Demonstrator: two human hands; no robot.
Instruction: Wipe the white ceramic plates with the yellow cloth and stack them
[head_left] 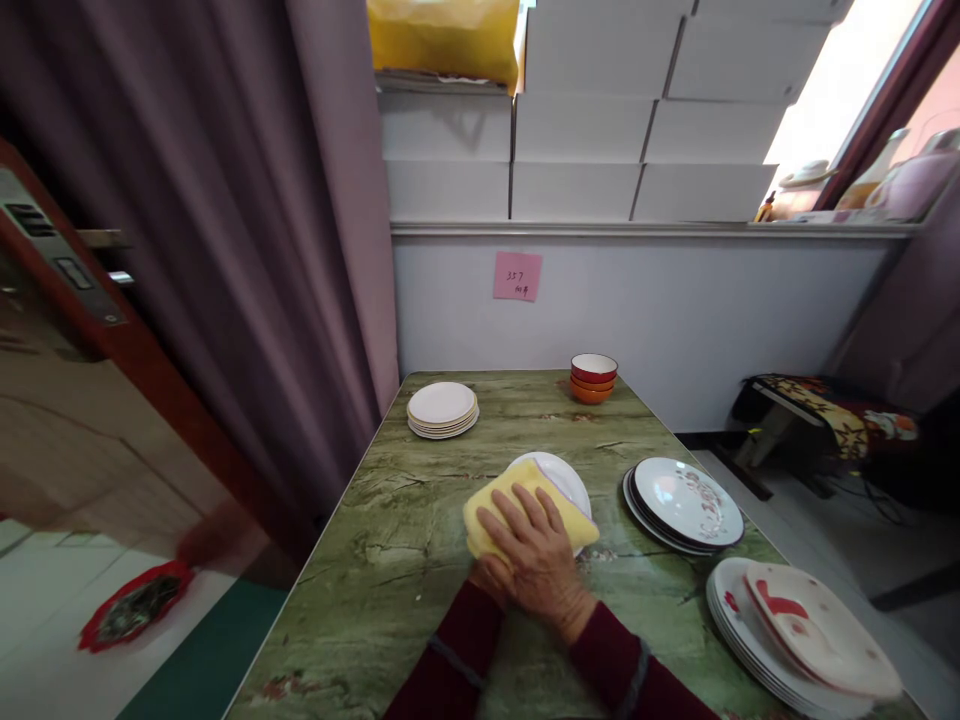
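A white plate [564, 476] lies on the green marble-patterned table [390, 540], tilted toward me. A folded yellow cloth [501, 508] covers its near half. My right hand [536, 560] lies flat on the cloth with its fingers spread, pressing it onto the plate. My left hand [486, 582] is tucked under the right hand at the plate's near edge, and its fingers are hidden. Both arms wear dark red sleeves.
A stack of white plates [442, 408] sits far left and stacked red and orange bowls [593, 377] far centre. Dark-rimmed floral plates [686, 502] and red-patterned plates [802, 625] are stacked on the right. A curtain and a door stand on the left, white boxes behind.
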